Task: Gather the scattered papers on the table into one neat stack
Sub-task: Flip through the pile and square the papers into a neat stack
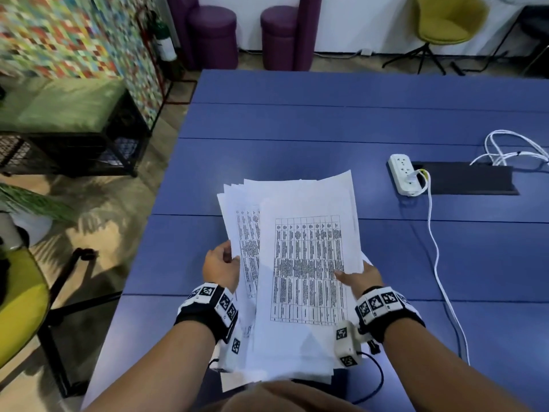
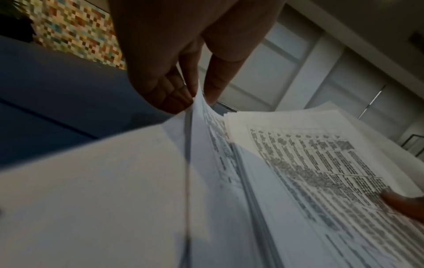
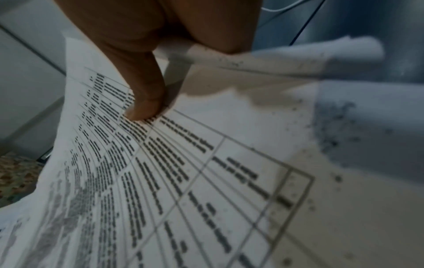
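From my left wrist camera I see my left hand (image 2: 183, 59) pinching the edge of the papers (image 2: 286, 163) between thumb and curled fingers (image 2: 169, 94) — the sheets fan unevenly, a printed table on the top one. A fingertip of my right hand (image 2: 403, 203) presses that sheet. The blue table (image 2: 57, 90) lies beyond.

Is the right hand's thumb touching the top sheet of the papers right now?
Touching. The right wrist view shows the right hand with its thumb tip pressed flat on the printed table of the papers.

Left hand (image 1: 221, 267), right hand (image 1: 361, 278) gripping (thumbs on top).
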Action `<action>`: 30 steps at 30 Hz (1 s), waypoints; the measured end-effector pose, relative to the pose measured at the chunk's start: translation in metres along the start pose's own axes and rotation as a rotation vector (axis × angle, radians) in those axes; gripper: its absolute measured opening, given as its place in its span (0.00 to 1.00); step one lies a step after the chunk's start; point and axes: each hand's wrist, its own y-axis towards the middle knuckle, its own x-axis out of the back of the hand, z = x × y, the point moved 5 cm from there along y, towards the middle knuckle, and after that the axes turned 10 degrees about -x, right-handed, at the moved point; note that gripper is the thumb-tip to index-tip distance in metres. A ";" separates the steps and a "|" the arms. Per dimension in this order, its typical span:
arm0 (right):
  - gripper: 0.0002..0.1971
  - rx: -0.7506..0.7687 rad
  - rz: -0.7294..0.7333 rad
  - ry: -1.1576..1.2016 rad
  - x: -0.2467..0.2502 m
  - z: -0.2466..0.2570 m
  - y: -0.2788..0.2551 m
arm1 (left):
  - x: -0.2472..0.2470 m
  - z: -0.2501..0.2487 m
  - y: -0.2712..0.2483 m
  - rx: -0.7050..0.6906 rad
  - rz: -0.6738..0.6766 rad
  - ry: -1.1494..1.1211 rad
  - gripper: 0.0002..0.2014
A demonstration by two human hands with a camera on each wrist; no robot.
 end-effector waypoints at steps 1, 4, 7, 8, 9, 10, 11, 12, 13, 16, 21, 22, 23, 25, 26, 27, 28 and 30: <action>0.21 0.002 0.007 -0.001 0.000 -0.002 -0.001 | -0.002 0.003 0.001 0.009 0.023 0.047 0.14; 0.20 0.004 0.022 0.008 -0.001 -0.005 0.001 | -0.003 -0.003 -0.003 0.024 0.034 0.181 0.02; 0.21 -0.012 0.054 0.006 0.000 -0.004 0.002 | -0.010 -0.008 -0.010 0.059 0.033 0.221 0.09; 0.21 -0.016 0.065 0.001 0.000 -0.004 0.003 | -0.010 -0.010 -0.011 0.064 0.018 0.224 0.05; 0.20 -0.014 0.077 -0.007 0.001 -0.003 0.003 | -0.010 -0.012 -0.011 0.055 -0.010 0.220 0.06; 0.19 -0.017 0.083 -0.009 0.001 -0.004 0.005 | -0.009 -0.014 -0.012 0.035 -0.031 0.214 0.11; 0.19 -0.019 0.088 -0.013 0.002 -0.004 0.005 | -0.009 -0.018 -0.012 0.011 -0.055 0.205 0.16; 0.19 -0.024 0.088 -0.014 0.002 -0.003 0.006 | -0.009 -0.020 -0.012 0.000 -0.061 0.169 0.20; 0.19 -0.023 0.087 -0.019 0.003 -0.002 0.006 | -0.010 -0.021 -0.010 0.006 -0.061 0.106 0.22; 0.20 -0.039 0.096 -0.016 0.004 -0.001 0.009 | -0.013 -0.021 -0.008 0.068 -0.041 -0.024 0.18; 0.25 -0.052 0.118 -0.008 0.008 0.000 0.009 | -0.016 -0.016 -0.010 0.038 0.058 0.033 0.17; 0.25 -0.052 0.117 -0.008 0.009 -0.001 0.010 | -0.017 -0.017 -0.013 0.026 0.047 0.015 0.22; 0.25 -0.049 0.118 -0.017 0.009 -0.001 0.010 | -0.019 -0.020 -0.018 0.019 0.036 0.015 0.26; 0.23 -0.055 0.129 -0.022 0.009 -0.003 0.010 | -0.021 -0.025 -0.024 0.002 0.003 0.057 0.32; 0.23 -0.058 0.135 -0.019 0.008 -0.003 0.011 | -0.022 -0.026 -0.025 -0.007 -0.002 0.091 0.33; 0.23 -0.058 0.138 -0.022 0.008 -0.003 0.011 | -0.023 -0.029 -0.027 -0.018 -0.005 0.135 0.33; 0.24 -0.058 0.138 -0.029 0.008 -0.003 0.011 | -0.025 -0.030 -0.027 -0.032 0.002 0.182 0.34; 0.25 -0.053 0.135 -0.043 0.009 -0.002 0.011 | -0.029 -0.031 -0.029 -0.038 0.035 0.262 0.34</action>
